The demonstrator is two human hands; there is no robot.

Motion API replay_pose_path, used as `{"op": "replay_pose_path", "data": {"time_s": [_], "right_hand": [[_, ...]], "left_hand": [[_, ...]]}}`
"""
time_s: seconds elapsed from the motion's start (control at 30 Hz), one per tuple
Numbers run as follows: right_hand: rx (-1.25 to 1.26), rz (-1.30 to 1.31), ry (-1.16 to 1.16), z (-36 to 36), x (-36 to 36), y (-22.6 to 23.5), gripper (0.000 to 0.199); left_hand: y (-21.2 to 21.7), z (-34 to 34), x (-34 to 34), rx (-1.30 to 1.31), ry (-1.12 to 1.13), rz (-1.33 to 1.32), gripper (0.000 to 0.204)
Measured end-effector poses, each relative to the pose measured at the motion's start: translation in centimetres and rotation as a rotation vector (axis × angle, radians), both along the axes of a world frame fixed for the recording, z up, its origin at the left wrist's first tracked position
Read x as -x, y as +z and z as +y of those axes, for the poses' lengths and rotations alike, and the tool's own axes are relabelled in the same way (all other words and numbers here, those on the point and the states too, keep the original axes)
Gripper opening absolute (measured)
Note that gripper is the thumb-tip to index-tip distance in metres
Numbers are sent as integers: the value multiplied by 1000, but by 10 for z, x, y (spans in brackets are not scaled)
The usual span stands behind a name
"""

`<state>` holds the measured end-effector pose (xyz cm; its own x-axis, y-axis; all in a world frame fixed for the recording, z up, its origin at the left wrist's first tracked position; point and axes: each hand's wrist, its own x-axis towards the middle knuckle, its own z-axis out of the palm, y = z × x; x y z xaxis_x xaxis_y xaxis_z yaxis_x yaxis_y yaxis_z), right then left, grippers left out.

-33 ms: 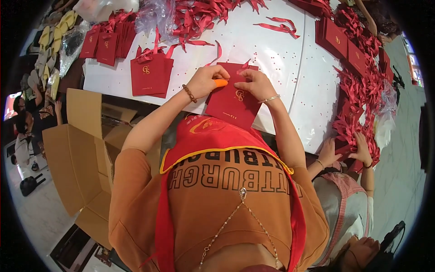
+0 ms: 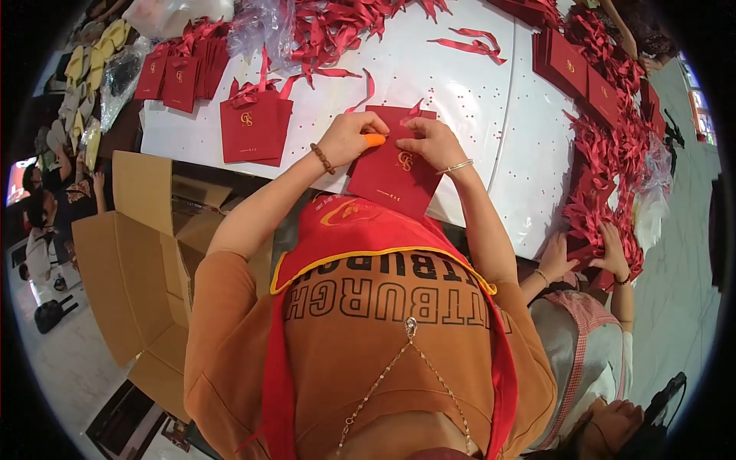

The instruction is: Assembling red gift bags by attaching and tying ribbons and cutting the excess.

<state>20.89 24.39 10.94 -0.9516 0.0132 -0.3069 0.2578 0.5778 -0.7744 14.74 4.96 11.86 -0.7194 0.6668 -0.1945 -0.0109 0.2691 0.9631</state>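
A dark red paper gift bag (image 2: 392, 182) with a small gold emblem lies flat at the table's near edge, against my apron. Over its upper left part, my left hand (image 2: 351, 142) is closed, thumb and fingers pinched together; an orange finger cot (image 2: 374, 140) covers one fingertip. What that pinch holds is too small to make out. My right hand (image 2: 434, 144) is closed at the bag's upper right, fingers pinching by a red ribbon (image 2: 415, 113) that sticks up past the top edge. The fingertips of both hands are a short gap apart.
Finished-looking red bags (image 2: 253, 130) lie left on the white table (image 2: 491, 92), with more bags (image 2: 180, 80) behind. Heaped ribbons (image 2: 337, 31) and clear plastic (image 2: 261, 34) lie at the back. An open cardboard box (image 2: 138, 268) stands left. A co-worker's hands (image 2: 609, 257) work at right.
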Motion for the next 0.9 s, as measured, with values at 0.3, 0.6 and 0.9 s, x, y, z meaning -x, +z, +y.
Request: {"op": "replay_pose_path", "data": {"time_s": [0.3,0.6,0.9], "right_hand": [[-33,15,25,-2,-4,6,41],[-17,0,11,-4,-7,4,35],[193,-49,-21,3,-5,-6,36]], "left_hand": [[5,18,-10,248,13,423,13],[7,25,-10,277,-12,506,13],[-8,18,-12,192,-5,557,11]]}}
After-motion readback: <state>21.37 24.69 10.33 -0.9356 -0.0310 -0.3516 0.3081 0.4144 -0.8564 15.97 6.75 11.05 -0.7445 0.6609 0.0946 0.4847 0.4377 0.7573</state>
